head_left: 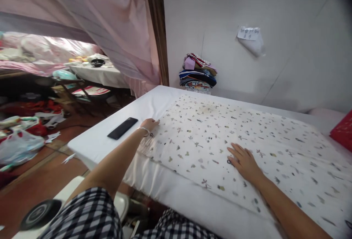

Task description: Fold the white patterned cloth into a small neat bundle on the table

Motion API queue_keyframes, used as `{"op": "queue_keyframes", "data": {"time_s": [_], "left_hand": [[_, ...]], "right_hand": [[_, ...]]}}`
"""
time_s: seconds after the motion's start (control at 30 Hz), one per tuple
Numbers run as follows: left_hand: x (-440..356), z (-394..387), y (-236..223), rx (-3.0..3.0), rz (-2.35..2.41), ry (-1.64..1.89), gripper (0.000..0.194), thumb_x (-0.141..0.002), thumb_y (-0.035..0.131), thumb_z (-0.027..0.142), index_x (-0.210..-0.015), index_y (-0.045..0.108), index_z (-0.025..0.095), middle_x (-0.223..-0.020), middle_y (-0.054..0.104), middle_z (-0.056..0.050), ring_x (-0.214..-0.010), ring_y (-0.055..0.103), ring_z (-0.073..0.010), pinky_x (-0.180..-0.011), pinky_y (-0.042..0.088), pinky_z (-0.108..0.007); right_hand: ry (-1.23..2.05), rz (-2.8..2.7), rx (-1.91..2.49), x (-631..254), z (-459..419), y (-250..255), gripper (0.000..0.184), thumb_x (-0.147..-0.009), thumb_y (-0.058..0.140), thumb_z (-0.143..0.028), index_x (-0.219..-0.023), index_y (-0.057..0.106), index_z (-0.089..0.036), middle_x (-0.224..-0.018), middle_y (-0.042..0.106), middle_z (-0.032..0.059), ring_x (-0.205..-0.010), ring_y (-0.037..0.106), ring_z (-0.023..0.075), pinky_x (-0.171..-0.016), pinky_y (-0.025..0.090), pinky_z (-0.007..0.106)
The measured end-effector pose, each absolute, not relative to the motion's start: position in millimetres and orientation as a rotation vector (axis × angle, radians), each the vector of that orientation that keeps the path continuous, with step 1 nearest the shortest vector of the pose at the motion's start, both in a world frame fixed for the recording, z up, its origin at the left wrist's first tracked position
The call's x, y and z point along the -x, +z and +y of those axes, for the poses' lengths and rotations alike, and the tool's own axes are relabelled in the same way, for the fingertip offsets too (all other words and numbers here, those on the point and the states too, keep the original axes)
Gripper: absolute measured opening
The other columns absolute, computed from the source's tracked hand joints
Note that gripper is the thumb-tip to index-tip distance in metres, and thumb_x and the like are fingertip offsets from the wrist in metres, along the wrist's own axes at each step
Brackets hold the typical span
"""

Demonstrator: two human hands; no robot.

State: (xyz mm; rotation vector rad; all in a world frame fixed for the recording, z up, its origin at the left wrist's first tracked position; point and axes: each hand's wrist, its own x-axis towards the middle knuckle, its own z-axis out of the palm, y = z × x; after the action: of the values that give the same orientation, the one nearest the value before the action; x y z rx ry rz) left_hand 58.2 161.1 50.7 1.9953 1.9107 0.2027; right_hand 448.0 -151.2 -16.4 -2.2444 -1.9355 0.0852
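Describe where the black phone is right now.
In the head view, the black phone lies left of centre on the white-covered table, just left of the person's left hand, beyond the patterned cloth's left edge.

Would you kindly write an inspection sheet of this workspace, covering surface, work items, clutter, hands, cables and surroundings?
Surface: white cloth-covered table, partly bare at left.
Job's things: white fabric with small printed motifs, spread nearly flat.
Clutter: black rectangular phone on the table; translucent plastic bag on the floor.
Hands: left hand at the fabric's left edge; right hand resting on it, fingers spread.
Cables: possibly a thin dark cord on the floor, unclear.
Surroundings: pink curtain; folded multicoloured textiles by the pale wall.
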Motion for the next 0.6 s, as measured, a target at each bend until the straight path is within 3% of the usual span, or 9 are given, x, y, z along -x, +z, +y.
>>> {"op": "queue_keyframes", "data": {"time_s": [0.17, 0.37, 0.47, 0.6], "left_hand": [[-29.9, 127.7, 57.6, -1.895, 1.938, 0.228, 0.029, -0.081, 0.061, 0.04, -0.096, 0.071, 0.018, -0.101, 0.072, -0.009, -0.093, 0.066, -0.0226, -0.075, 0.049, -0.026], [-10.9, 98.0, 58.3, -1.795, 1.955, 0.289, 0.028, -0.078, 0.065, 0.039, -0.092, 0.072, 0.016, -0.099, 0.072, -0.01, -0.09, 0.066, -0.025, -0.075, 0.051, -0.028], [-5.4, 92.3, 52.3, -1.792, 1.962, 0.361, 0.024, -0.075, 0.069, 0.036, -0.088, 0.072, 0.018, -0.097, 0.072, -0.008, -0.092, 0.065, -0.0258, -0.078, 0.051, -0.029], [3.3, 92.4, 46.2, -1.782, 1.972, 0.447, 0.021, -0.075, 0.068, 0.033, -0.087, 0.071, 0.016, -0.093, 0.071, -0.007, -0.09, 0.065, -0.0241, -0.078, 0.05, -0.028]], "right_hand": [[0.121, -1.982, 2.212, -418.3, -163.7, 3.4, 0.058, -0.096, 0.026, -0.057, -0.142, 0.046, -0.028, -0.155, 0.027, 0.0045, -0.143, 0.021, 0.0311, -0.113, 0.023, 0.056], [0.271, -2.364, 1.727, -350.7, -194.4, 9.9, 0.055, -0.097, 0.032, -0.054, -0.148, 0.033, -0.033, -0.155, 0.026, 0.0013, -0.142, 0.024, 0.0243, -0.115, 0.023, 0.048], [0.192, -2.451, 1.673, -340.4, -198.5, 1.3, 0.056, -0.097, 0.034, -0.053, -0.146, 0.039, -0.026, -0.153, 0.032, 0.0064, -0.141, 0.027, 0.0254, -0.114, 0.025, 0.049], [-0.033, -2.419, 1.617, -339.1, -198.3, -0.9, 0.047, -0.097, 0.039, -0.046, -0.132, 0.054, -0.019, -0.143, 0.046, 0.0133, -0.132, 0.041, 0.0284, -0.105, 0.038, 0.049]]}}
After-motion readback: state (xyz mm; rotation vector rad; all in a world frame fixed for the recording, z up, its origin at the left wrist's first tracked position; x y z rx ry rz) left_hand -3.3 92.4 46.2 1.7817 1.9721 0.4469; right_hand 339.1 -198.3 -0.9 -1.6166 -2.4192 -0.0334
